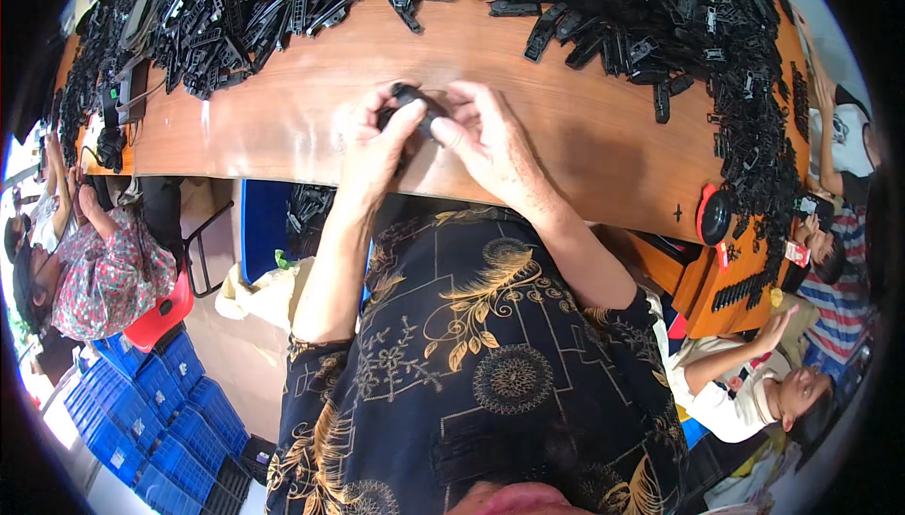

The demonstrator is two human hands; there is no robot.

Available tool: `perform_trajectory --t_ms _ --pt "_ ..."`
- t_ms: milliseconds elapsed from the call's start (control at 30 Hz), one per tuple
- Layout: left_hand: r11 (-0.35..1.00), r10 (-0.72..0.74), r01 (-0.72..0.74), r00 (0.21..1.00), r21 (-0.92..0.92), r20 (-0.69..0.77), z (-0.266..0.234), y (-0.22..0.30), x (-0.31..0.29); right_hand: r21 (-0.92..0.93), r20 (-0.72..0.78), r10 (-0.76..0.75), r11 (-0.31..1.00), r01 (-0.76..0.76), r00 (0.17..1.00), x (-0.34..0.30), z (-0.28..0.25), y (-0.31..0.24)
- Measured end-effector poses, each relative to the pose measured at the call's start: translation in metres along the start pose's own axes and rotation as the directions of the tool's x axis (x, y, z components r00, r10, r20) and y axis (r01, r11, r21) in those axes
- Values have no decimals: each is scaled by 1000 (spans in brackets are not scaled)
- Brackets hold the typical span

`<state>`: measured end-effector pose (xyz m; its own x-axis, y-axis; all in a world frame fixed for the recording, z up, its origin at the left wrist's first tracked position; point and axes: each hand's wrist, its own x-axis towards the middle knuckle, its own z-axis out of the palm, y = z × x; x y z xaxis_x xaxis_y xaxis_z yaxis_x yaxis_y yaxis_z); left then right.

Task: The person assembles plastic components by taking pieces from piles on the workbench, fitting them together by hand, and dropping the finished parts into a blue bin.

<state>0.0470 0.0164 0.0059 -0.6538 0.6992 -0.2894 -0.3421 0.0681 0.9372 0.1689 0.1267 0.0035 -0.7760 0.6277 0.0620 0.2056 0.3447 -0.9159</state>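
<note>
Above the brown wooden table, near its front edge, both of my hands meet around a small black plastic part. My left hand closes on it from the left, with the thumb pressed on its upper side. From the right, my right hand pinches its other end between thumb and fingers. The fingers are slightly blurred and cover much of the part, so its full shape is hidden. A heap of long black plastic pieces lies beyond my hands at the far left.
Another heap of black pieces spreads across the far right and down that side. A round black and red object sits by the table's right front edge. Blue crates stand at lower left. Other people sit at both sides.
</note>
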Motion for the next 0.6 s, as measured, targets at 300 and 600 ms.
perform_trajectory --t_ms 300,600 --pt "980 116 -135 985 -146 -131 -41 4 -43 251 252 -61 968 -4 966 -2 35 -30" --pt "880 9 96 976 464 -219 -110 15 -100 6 410 -350 924 381 842 -4 16 -27"
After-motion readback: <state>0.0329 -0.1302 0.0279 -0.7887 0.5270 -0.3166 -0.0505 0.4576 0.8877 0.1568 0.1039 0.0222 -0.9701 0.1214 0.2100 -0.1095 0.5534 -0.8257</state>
